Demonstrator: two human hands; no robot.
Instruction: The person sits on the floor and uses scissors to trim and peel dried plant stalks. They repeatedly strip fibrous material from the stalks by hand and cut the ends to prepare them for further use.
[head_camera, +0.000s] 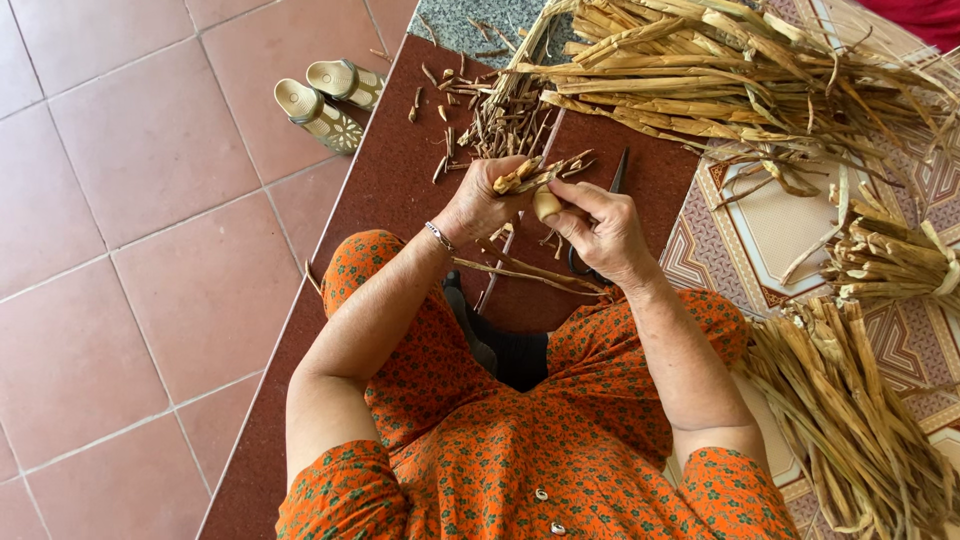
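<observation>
The left hand (478, 205) clamps a bunch of dry stalks (530, 175) above the lap; the right hand (600, 225) pinches a pale piece (546, 205) at its base. Brittle ends could snap or splinter into fingers, joining scraps (470, 120) on the floor.

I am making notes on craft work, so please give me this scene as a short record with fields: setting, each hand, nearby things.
setting: person in orange flowered clothes sits at the edge of a dark red step, beside a tiled floor
left hand: left hand grips a short bunch of dried stalk pieces
right hand: right hand pinches a pale piece at that bunch
nearby: large pile of dried stalks; tied bundle; cut scraps; pair of sandals; patterned mat
</observation>
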